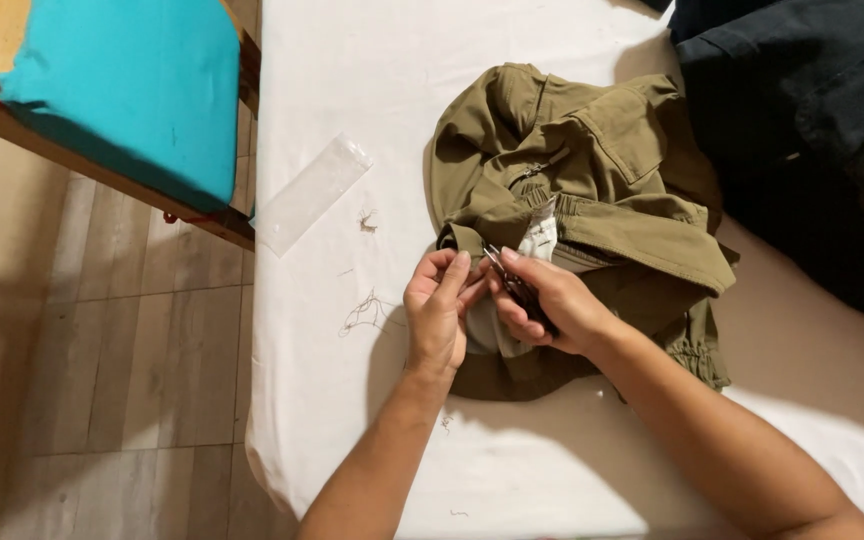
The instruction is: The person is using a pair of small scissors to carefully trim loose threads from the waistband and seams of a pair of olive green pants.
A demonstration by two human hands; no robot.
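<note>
Pinching a fold of the olive-green garment (pixel 592 180) between thumb and fingers, the left hand (pixel 439 310) is keeping the cloth taut at the near edge of the white-covered surface (pixel 332 100). Just beside it, the right hand (pixel 552 300) is gripping one small dark cutting tool (pixel 514 283), whose metal tip is pointing into the seam by a white inner lining. The tip is sitting very close to the left fingertips, so a slip could well be nicking skin or piercing sound fabric rather than thread. Two loose thread tufts (pixel 367 312) are lying left of the hands, and one clear plastic sleeve (pixel 310 193) beyond them. Farther off, one dark garment (pixel 802 110) is lying to the right and one turquoise cushion (pixel 132 90) on a wooden seat to the left.
</note>
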